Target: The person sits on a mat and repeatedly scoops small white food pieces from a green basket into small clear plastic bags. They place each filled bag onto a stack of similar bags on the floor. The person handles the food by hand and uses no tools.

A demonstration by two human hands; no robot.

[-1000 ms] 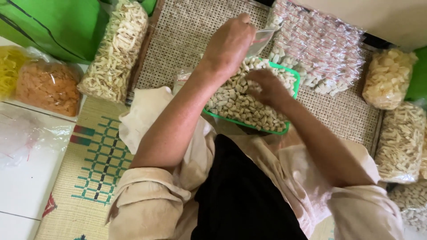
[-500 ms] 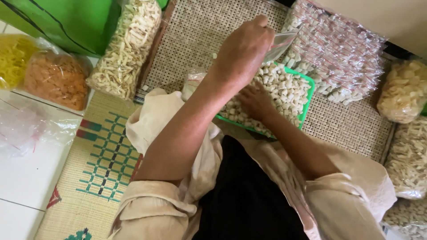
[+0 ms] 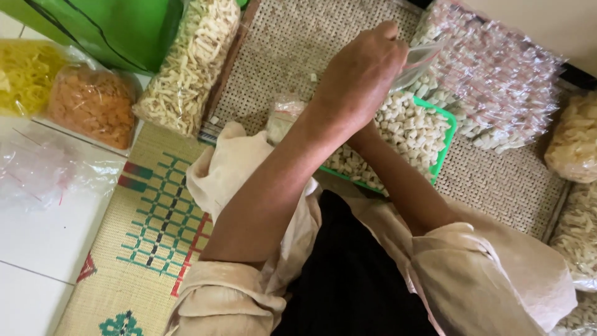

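Note:
My left hand [image 3: 364,71] is raised over a green tray [image 3: 449,134] heaped with small white snack pieces [image 3: 413,124]. It pinches the mouth of a small clear plastic bag [image 3: 423,57]. My right forearm [image 3: 404,180] reaches in from the lower right, across the tray's near edge. The right hand itself is hidden under my left wrist, down among the white pieces. Both cream sleeves are pushed up, and a black garment covers my lap.
The tray stands on a woven rattan mat [image 3: 280,56]. Clear bags of snacks lie around it: pale sticks [image 3: 189,68], orange crisps [image 3: 93,106], yellow crisps [image 3: 25,74], small packed portions [image 3: 497,74] and more pale chips [image 3: 575,143]. A green bag [image 3: 118,28] sits at the back left.
My left hand stays lifted with the clear bag over the tray. My right hand, seen on the white pieces a second ago, has slipped under the left wrist. The view has shifted.

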